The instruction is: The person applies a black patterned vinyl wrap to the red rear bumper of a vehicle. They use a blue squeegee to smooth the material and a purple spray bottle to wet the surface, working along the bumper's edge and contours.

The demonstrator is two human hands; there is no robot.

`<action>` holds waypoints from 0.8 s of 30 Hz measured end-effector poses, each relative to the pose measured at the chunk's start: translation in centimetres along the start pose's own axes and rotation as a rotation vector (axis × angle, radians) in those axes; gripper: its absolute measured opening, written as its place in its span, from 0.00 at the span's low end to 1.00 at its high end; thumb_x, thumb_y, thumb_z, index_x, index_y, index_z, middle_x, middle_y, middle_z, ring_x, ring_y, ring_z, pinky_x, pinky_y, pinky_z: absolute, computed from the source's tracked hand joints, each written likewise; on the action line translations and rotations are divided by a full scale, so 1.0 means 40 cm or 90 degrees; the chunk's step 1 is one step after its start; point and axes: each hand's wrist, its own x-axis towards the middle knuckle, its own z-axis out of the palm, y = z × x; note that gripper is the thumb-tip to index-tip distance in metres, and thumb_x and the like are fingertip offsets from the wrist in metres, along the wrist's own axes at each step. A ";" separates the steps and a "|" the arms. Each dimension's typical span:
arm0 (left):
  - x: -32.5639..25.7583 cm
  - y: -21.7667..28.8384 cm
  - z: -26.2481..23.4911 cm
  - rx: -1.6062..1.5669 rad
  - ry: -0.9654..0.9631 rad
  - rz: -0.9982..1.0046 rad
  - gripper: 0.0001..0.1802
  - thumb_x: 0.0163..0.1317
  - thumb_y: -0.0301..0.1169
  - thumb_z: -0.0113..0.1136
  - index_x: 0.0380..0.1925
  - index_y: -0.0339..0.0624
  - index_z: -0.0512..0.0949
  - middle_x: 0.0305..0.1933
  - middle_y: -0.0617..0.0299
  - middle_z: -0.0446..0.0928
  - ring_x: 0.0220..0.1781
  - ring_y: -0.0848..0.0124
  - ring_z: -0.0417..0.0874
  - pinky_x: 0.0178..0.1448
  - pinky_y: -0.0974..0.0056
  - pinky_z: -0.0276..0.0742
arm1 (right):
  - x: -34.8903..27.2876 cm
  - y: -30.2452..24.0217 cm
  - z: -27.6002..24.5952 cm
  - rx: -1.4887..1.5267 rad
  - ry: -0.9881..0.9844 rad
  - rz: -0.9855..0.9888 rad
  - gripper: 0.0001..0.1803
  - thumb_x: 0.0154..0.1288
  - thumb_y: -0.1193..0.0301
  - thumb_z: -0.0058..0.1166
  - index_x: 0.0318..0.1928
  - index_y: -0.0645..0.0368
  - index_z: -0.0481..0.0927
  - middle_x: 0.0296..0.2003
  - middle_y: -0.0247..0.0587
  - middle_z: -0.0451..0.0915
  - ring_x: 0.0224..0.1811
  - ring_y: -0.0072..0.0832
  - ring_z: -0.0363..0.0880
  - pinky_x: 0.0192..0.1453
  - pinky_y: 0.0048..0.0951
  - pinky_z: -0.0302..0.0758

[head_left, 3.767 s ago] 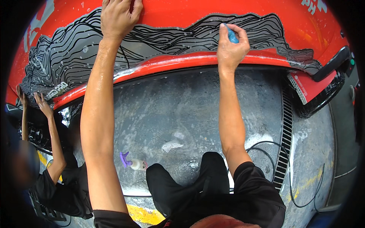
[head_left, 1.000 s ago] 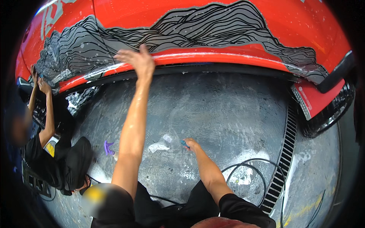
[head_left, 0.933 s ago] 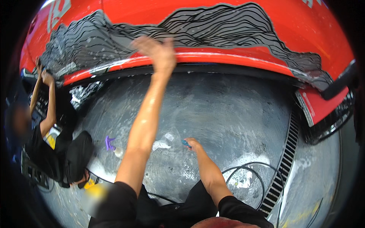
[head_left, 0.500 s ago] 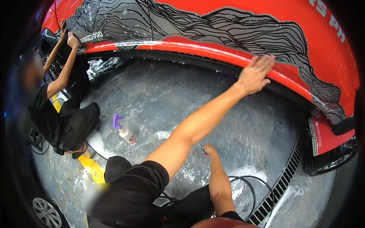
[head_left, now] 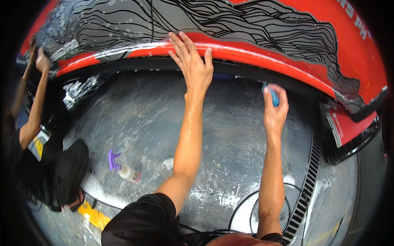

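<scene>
My left hand (head_left: 193,65) lies with fingers spread on the red lower sill of the car (head_left: 262,57), touching the panel just below a grey decal (head_left: 119,24) with black wavy lines. To its right, below the car's dark lower edge, my right hand (head_left: 276,110) is closed around a small blue tool (head_left: 274,97). Part of that tool is hidden by the fingers, and its exact kind cannot be made out. The right hand appears apart from the car body.
At the left, another person's hand (head_left: 42,61) is against the car. A spray bottle with a purple trigger (head_left: 130,174) stands on the wet grey floor (head_left: 230,123). A black hose (head_left: 236,209), a drain grate (head_left: 308,197) and a red mud flap (head_left: 347,127) are nearby.
My left hand has shifted left along the sill. My right hand has risen from low over the floor to near the car's lower edge, with the blue tool now plainer. The view has shifted.
</scene>
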 end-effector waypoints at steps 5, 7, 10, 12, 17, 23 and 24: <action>-0.026 0.009 0.009 -0.075 0.031 -0.021 0.53 0.73 0.45 0.67 0.86 0.41 0.46 0.90 0.43 0.37 0.91 0.42 0.38 0.87 0.32 0.31 | 0.167 -0.155 0.132 0.000 0.203 -0.126 0.13 0.73 0.66 0.69 0.46 0.64 0.86 0.36 0.36 0.86 0.38 0.21 0.80 0.46 0.28 0.80; -0.019 0.016 -0.004 -0.133 0.098 -0.035 0.48 0.65 0.41 0.76 0.80 0.41 0.63 0.85 0.41 0.49 0.86 0.41 0.50 0.84 0.32 0.43 | 0.219 -0.178 0.178 0.031 0.244 -0.131 0.13 0.71 0.65 0.70 0.45 0.63 0.87 0.36 0.36 0.86 0.37 0.20 0.81 0.44 0.28 0.80; -0.003 -0.022 -0.027 -0.166 0.166 -0.065 0.42 0.62 0.42 0.79 0.73 0.45 0.72 0.82 0.40 0.47 0.84 0.43 0.46 0.82 0.37 0.44 | 0.261 -0.171 0.270 -0.031 0.289 -0.189 0.12 0.70 0.67 0.70 0.44 0.64 0.86 0.37 0.40 0.83 0.37 0.27 0.82 0.40 0.31 0.80; -0.004 -0.063 -0.036 -0.166 0.183 -0.071 0.42 0.63 0.40 0.79 0.73 0.42 0.70 0.80 0.40 0.46 0.84 0.44 0.45 0.82 0.37 0.46 | 0.242 -0.190 0.322 -0.063 0.279 -0.250 0.11 0.71 0.68 0.68 0.44 0.65 0.85 0.39 0.43 0.80 0.38 0.32 0.81 0.40 0.35 0.79; -0.016 -0.136 -0.054 -0.142 0.186 -0.123 0.52 0.60 0.44 0.82 0.75 0.37 0.61 0.79 0.39 0.43 0.83 0.45 0.43 0.83 0.36 0.48 | 0.263 -0.176 0.309 -0.068 0.379 -0.227 0.10 0.70 0.70 0.67 0.44 0.65 0.85 0.39 0.44 0.79 0.39 0.36 0.81 0.43 0.39 0.79; 0.003 -0.128 -0.067 -0.182 0.191 -0.185 0.69 0.54 0.50 0.86 0.81 0.35 0.46 0.82 0.37 0.35 0.84 0.42 0.42 0.84 0.32 0.45 | 0.260 -0.184 0.307 -0.046 0.384 -0.173 0.10 0.68 0.71 0.67 0.43 0.66 0.84 0.39 0.44 0.79 0.40 0.36 0.81 0.43 0.38 0.79; 0.004 -0.131 -0.067 -0.175 0.163 -0.201 0.76 0.50 0.52 0.87 0.83 0.36 0.40 0.83 0.35 0.31 0.85 0.39 0.38 0.83 0.28 0.45 | 0.258 -0.176 0.325 -0.071 0.397 -0.238 0.10 0.68 0.71 0.67 0.42 0.66 0.84 0.38 0.44 0.78 0.39 0.35 0.80 0.42 0.37 0.78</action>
